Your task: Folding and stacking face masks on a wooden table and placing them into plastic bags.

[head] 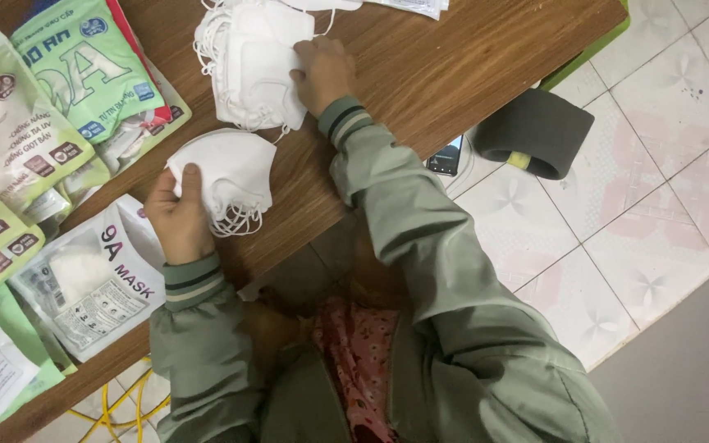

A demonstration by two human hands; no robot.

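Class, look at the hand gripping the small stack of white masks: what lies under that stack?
Under the small stack in the left hand only the wooden table shows around its edges; anything directly beneath is covered by the masks.

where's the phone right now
In the head view the dark phone lies on the tiled floor just past the wooden table's edge, beside the person's right sleeve and left of a dark grey foam block.

Bare wooden table (453, 57) lies open to the right of the big pile of white masks (248, 61). Leftward, mask packets (34, 123) crowd the top, seemingly overlapping; a smaller mask stack (227, 176) blocks the near middle.
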